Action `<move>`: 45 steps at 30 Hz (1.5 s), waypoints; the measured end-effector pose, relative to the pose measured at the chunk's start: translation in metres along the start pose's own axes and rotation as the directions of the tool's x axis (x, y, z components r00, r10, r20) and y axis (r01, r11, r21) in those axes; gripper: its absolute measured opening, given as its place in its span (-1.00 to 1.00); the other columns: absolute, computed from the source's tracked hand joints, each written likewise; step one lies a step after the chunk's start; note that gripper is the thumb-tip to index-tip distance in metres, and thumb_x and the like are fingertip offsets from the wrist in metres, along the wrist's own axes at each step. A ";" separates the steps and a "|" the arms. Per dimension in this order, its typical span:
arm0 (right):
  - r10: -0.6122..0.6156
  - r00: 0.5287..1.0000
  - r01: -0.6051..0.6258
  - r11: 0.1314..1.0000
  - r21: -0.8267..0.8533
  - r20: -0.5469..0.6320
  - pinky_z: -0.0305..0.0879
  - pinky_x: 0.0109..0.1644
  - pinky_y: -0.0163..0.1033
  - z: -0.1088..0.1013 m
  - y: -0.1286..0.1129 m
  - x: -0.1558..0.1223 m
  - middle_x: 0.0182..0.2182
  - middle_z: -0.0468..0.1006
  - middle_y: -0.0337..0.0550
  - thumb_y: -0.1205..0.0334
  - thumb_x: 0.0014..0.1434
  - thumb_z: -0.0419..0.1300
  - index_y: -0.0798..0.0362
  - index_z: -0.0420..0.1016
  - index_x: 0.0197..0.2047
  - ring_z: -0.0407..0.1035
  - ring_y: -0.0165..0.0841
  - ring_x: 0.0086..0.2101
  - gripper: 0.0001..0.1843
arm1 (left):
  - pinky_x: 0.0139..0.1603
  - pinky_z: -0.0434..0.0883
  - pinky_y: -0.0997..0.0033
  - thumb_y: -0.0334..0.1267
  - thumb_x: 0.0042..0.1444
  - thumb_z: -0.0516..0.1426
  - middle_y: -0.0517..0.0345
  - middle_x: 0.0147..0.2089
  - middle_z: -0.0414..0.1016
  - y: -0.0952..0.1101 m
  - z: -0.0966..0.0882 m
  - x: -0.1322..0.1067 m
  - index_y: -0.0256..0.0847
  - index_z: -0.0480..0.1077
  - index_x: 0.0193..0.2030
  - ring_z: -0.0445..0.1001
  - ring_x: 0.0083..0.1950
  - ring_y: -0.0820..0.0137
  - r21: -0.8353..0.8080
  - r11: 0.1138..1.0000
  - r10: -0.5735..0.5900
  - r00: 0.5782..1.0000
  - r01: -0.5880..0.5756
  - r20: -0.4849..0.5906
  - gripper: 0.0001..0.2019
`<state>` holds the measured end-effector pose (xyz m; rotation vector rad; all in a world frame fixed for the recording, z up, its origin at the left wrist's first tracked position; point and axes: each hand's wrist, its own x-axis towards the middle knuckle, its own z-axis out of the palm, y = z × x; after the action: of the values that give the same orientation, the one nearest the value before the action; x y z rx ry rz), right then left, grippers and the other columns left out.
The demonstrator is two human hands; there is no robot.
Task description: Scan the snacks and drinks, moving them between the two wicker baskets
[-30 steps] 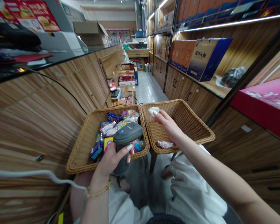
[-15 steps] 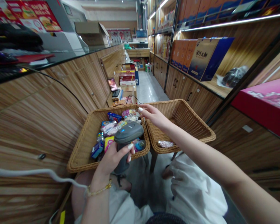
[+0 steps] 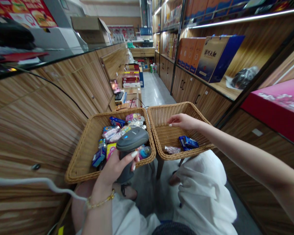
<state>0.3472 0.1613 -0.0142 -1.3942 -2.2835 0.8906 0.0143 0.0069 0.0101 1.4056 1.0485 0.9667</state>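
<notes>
My left hand [image 3: 122, 163] is wrapped round the handle of a dark grey barcode scanner [image 3: 132, 140] with a small blue light on top. The scanner hangs over the near part of the left wicker basket [image 3: 79, 153], hiding some of its contents. That basket holds small packaged goods: a yellow box [image 3: 111, 149], blue boxes [image 3: 99, 156] and clear bottles of sweets [image 3: 111, 133]. My right hand [image 3: 183, 121] hovers over the right wicker basket [image 3: 159, 143], fingers loosely bent, nothing visible in them. Blue packets [image 3: 188, 143] and a small bottle of pinkish sweets [image 3: 172, 149] lie in that basket.
A wooden counter [image 3: 51, 114] runs along the left, with a thin black cable [image 3: 63, 91]. Shelves with boxes and a blue gift bag [image 3: 217, 60] line the right. A phone on a stand [image 3: 116, 89] and stacked boxes [image 3: 131, 78] are beyond the baskets.
My right hand has moved right, from the rim between the baskets to above the right basket. Blue packets now show there, where my forearm was before. My left hand still holds the scanner.
</notes>
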 end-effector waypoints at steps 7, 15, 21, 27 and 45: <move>0.118 0.943 0.063 0.854 -0.517 0.310 0.36 0.19 -0.16 -0.013 0.030 0.003 0.12 0.66 -0.09 0.15 0.12 0.40 -0.06 0.64 0.19 0.53 -0.11 0.10 -0.46 | -0.49 0.40 0.41 -0.01 0.21 0.23 0.13 -0.49 0.52 -0.008 -0.005 0.001 -0.24 0.48 -0.37 0.41 -0.55 0.39 0.052 0.998 0.019 1.000 -0.020 0.014 -0.69; 0.206 0.901 0.145 0.687 -0.712 0.382 0.30 0.15 0.05 0.004 0.048 -0.009 0.01 0.69 0.10 -0.16 -0.09 0.52 -0.04 0.70 0.07 0.45 0.10 0.13 -0.33 | -0.48 0.41 0.42 0.00 0.22 0.23 0.13 -0.45 0.54 -0.009 -0.007 0.001 -0.22 0.50 -0.35 0.42 -0.55 0.40 0.055 0.998 0.021 1.000 -0.021 0.009 -0.70; 0.278 0.873 0.161 0.611 -0.775 0.401 0.28 0.14 0.01 0.028 0.062 -0.013 -0.26 0.73 0.09 -0.12 -0.27 0.60 0.04 0.74 -0.36 0.54 0.04 -0.02 -0.52 | -0.46 0.40 0.43 -0.06 0.18 0.26 0.17 -0.49 0.51 -0.008 -0.006 0.002 -0.23 0.49 -0.37 0.41 -0.54 0.40 0.056 0.998 0.016 1.000 -0.017 0.019 -0.74; 0.226 0.865 0.273 0.538 -0.797 0.449 0.19 0.24 0.05 0.039 0.058 -0.003 -0.20 0.74 0.02 -0.03 -0.23 0.59 0.02 0.72 -0.28 0.57 -0.01 -0.05 -0.55 | -0.47 0.41 0.41 -0.05 0.19 0.25 0.16 -0.45 0.53 -0.006 -0.004 0.003 -0.23 0.51 -0.34 0.41 -0.55 0.40 0.064 0.998 0.023 1.000 -0.023 -0.006 -0.74; 0.057 0.843 0.474 0.394 -0.788 0.535 -0.02 0.38 0.15 0.037 0.052 0.017 -0.06 0.69 0.17 0.02 -0.10 0.58 0.18 0.46 0.19 0.56 0.02 0.02 -0.16 | -0.48 0.39 0.40 -0.11 0.16 0.26 0.14 -0.45 0.54 -0.012 -0.007 0.004 -0.22 0.51 -0.33 0.41 -0.54 0.38 0.035 0.999 0.005 1.000 -0.005 0.004 -0.79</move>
<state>0.3537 0.1807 -0.0766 -1.1427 -3.5392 -0.3070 0.0077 0.0132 -0.0008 1.4391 1.0641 0.9527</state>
